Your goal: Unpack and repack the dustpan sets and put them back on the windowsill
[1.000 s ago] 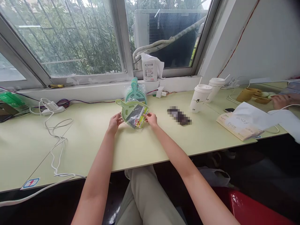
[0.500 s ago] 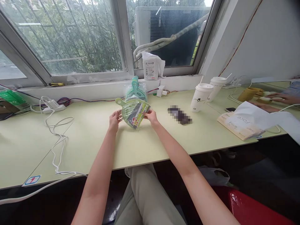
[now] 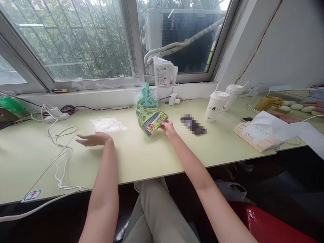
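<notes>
My right hand [image 3: 168,128] grips the lower right corner of a small green dustpan [image 3: 142,118] with a grey-bristled brush [image 3: 149,125] in it. A printed label [image 3: 156,124] covers part of the bristles. Fingers stretched out to the left, my left hand [image 3: 95,139] is open over the table and holds nothing. Just beyond it lies a crumpled clear plastic bag [image 3: 108,124]. Behind the held set, a stack of teal dustpans [image 3: 146,98] in clear wrap leans by the window ledge.
Two white lidded cups [image 3: 216,106] with straws stand to the right, near a tissue pack [image 3: 255,133]. White cables [image 3: 63,152] and a power strip [image 3: 57,115] lie on the left. At far right another person's hand [image 3: 283,117] is near pale oval objects [image 3: 296,106].
The clear bag has come off the green dustpan and now lies on the table at left. My left hand has let go and moved left; my right hand still holds the set.
</notes>
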Tool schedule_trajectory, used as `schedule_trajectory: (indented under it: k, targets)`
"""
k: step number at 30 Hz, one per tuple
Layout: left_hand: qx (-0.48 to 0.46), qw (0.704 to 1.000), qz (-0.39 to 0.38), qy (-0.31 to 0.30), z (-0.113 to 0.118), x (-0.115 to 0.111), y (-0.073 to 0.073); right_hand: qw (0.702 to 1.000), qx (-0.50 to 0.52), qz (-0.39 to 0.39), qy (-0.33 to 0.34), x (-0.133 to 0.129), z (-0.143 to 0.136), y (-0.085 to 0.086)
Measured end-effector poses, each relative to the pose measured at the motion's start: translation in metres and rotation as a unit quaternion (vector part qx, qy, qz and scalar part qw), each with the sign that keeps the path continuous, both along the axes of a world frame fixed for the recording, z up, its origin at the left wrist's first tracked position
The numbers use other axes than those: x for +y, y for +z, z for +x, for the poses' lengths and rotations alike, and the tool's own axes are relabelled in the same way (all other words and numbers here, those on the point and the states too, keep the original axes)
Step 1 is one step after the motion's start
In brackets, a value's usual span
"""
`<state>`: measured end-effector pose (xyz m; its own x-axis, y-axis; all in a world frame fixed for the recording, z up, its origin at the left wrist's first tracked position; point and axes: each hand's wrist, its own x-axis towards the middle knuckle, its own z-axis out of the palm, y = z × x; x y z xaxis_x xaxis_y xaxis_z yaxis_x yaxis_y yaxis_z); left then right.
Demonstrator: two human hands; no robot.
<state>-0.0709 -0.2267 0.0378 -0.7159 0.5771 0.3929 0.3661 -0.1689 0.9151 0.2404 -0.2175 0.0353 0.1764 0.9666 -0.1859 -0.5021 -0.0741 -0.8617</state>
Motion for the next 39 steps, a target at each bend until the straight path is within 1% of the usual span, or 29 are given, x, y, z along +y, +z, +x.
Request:
schedule_trajectory:
  k: [1,2,3,4,5,6,7,8,9,10,12,14,15,17,19,21,24,27,29,31,32,34,35,36,37,39]
  targets:
    - [-0.005,0.999,0.027,0.016,0.009,0.000,0.001,1.000,0.001,0.002,0.003,0.000,-0.004,-0.002]
    - [-0.014,0.998,0.051,0.013,0.020,0.001,0.002,1.000,0.002,0.004,0.006,-0.001,-0.008,-0.004]
    - [-0.021,0.998,0.063,-0.018,0.032,0.003,0.002,1.000,0.004,0.005,0.010,-0.001,-0.013,-0.006]
    - [-0.028,0.995,0.052,-0.080,0.045,0.005,0.001,1.000,0.006,0.007,0.016,-0.002,-0.017,-0.008]
    - [-0.054,0.985,0.020,-0.160,0.057,0.008,0.000,1.000,0.008,0.012,0.024,-0.003,-0.021,-0.009]
    - [-0.087,0.963,-0.029,-0.254,0.069,0.011,-0.003,0.999,0.009,0.021,0.034,-0.003,-0.024,-0.010]
    - [-0.113,0.929,-0.082,-0.342,0.079,0.014,-0.007,0.998,0.005,0.032,0.045,-0.003,-0.025,-0.010]
    - [-0.138,0.908,-0.114,-0.378,0.086,0.017,-0.012,0.997,-0.005,0.041,0.060,-0.003,-0.025,-0.010]
    - [-0.158,0.895,-0.132,-0.397,0.090,0.019,-0.017,0.996,-0.027,0.040,0.079,-0.002,-0.023,-0.010]
    - [-0.172,0.890,-0.139,-0.398,0.091,0.022,-0.021,0.993,-0.061,0.027,0.098,-0.001,-0.020,-0.010]
    - [-0.190,0.900,-0.137,-0.367,0.085,0.026,-0.028,0.983,-0.135,-0.024,0.118,0.003,-0.011,-0.009]
    - [-0.197,0.910,-0.146,-0.333,0.074,0.030,-0.032,0.981,-0.157,-0.065,0.097,0.007,-0.001,-0.008]
    - [-0.200,0.913,-0.154,-0.321,0.070,0.032,-0.033,0.985,-0.138,-0.073,0.069,0.009,0.004,-0.008]
    - [-0.202,0.914,-0.164,-0.311,0.064,0.034,-0.033,0.995,-0.061,-0.079,0.000,0.014,0.013,-0.008]
    - [-0.198,0.912,-0.170,-0.317,0.065,0.034,-0.032,0.995,0.023,-0.080,-0.062,0.018,0.021,-0.008]
    - [-0.193,0.904,-0.181,-0.337,0.071,0.030,-0.029,0.989,0.089,-0.069,-0.095,0.022,0.029,-0.008]
    - [-0.185,0.889,-0.201,-0.367,0.083,0.019,-0.024,0.986,0.137,-0.032,-0.091,0.028,0.043,-0.009]
    - [-0.165,0.876,-0.219,-0.396,0.093,0.008,-0.019,0.987,0.139,-0.004,-0.084,0.034,0.059,-0.010]
    - [-0.145,0.869,-0.229,-0.414,0.098,0.002,-0.016,0.990,0.125,0.002,-0.068,0.036,0.066,-0.011]
    - [-0.131,0.862,-0.235,-0.430,0.102,-0.002,-0.014,0.996,0.079,-0.015,-0.039,0.035,0.067,-0.010]
    - [-0.126,0.859,-0.235,-0.437,0.104,-0.003,-0.014,0.999,0.035,-0.030,-0.029,0.033,0.064,-0.009]
    - [-0.120,0.857,-0.225,-0.448,0.107,-0.005,-0.012,0.993,-0.106,-0.045,-0.032,0.026,0.050,-0.007]
    - [-0.116,0.859,-0.215,-0.450,0.108,-0.006,-0.011,0.979,-0.198,-0.034,-0.040,0.021,0.040,-0.006]
    - [-0.112,0.863,-0.199,-0.451,0.110,-0.006,-0.011,0.953,-0.298,-0.003,-0.048,0.015,0.028,-0.005]
    - [-0.107,0.868,-0.179,-0.451,0.111,-0.006,-0.010,0.915,-0.397,0.047,-0.046,0.008,0.015,-0.004]
    - [-0.092,0.877,-0.129,-0.453,0.115,-0.007,-0.010,0.818,-0.552,0.157,-0.036,-0.005,-0.012,-0.004]
